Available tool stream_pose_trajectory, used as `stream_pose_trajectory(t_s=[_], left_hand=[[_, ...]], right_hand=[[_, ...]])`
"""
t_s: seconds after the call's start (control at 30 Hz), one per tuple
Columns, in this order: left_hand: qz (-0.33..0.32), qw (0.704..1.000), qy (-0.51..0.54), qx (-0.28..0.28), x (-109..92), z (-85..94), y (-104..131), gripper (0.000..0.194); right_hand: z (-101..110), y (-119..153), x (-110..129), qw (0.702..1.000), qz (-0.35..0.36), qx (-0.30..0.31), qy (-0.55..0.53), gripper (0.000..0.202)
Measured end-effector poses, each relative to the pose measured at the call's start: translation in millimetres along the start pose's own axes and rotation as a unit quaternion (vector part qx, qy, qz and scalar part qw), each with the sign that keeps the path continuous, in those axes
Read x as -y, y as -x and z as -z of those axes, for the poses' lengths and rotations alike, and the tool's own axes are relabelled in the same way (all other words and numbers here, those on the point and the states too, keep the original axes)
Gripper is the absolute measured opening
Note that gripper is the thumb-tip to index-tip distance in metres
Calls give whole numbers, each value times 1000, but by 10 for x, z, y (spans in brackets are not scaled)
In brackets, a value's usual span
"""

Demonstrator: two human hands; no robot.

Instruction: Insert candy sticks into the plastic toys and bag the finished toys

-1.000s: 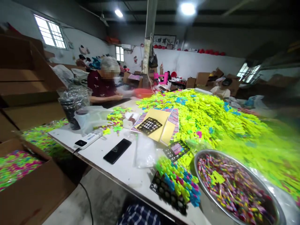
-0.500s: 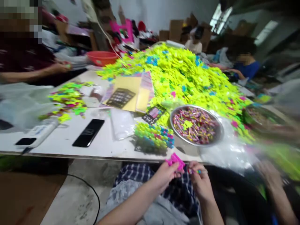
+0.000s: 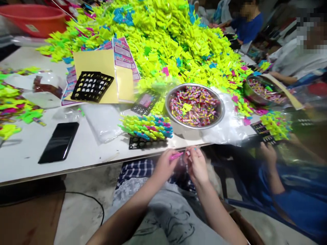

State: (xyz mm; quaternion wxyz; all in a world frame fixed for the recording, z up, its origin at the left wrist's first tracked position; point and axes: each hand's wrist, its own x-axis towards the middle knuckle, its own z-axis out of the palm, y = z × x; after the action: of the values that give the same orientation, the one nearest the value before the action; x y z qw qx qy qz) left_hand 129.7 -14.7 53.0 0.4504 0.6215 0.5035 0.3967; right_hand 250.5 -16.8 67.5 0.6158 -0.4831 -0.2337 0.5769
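Pink plastic piece [image 3: 176, 156] in the left hand [image 3: 164, 165], pinched between thumb and fingers, shows in the head view just past the table edge, above the checked cloth [image 3: 135, 167] on the lap. The right hand [image 3: 197, 165] is close beside it, its fingertips bent together around a small red-and-white piece [image 3: 188, 153] — mostly hidden, so its shape is hard to tell. On the white table [image 3: 20, 153], ahead of the hands, a bunch of yellow, blue and pink pieces [image 3: 148, 127] stands on a black holder [image 3: 135, 143]. Behind it to the right is a metal bowl [image 3: 196, 128] of small wrapped sticks [image 3: 198, 102]; a phone [image 3: 59, 143] and a clear bag [image 3: 100, 124] lie to the left — and a big yellow-green heap [image 3: 163, 37] rises behind. At the right, a co-worker's hand [image 3: 268, 154] touches another black holder [image 3: 263, 131].
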Motion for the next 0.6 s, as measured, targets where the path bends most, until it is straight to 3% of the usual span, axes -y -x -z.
stream_pose_trajectory(t_s=[0.2, 0.43, 0.6], left_hand=[[-4, 1000, -15, -13, -27, 126, 152, 11], [-2, 999, -7, -31, -73, 189, 191, 9], [102, 992, 68, -20, -91, 200, 225, 10]], right_hand=[[-134, 51, -111, 998, -32, 58, -17, 19], [-213, 106, -109, 997, -42, 62, -27, 19], [-199, 123, -18, 998, 9, 67, -2, 4]])
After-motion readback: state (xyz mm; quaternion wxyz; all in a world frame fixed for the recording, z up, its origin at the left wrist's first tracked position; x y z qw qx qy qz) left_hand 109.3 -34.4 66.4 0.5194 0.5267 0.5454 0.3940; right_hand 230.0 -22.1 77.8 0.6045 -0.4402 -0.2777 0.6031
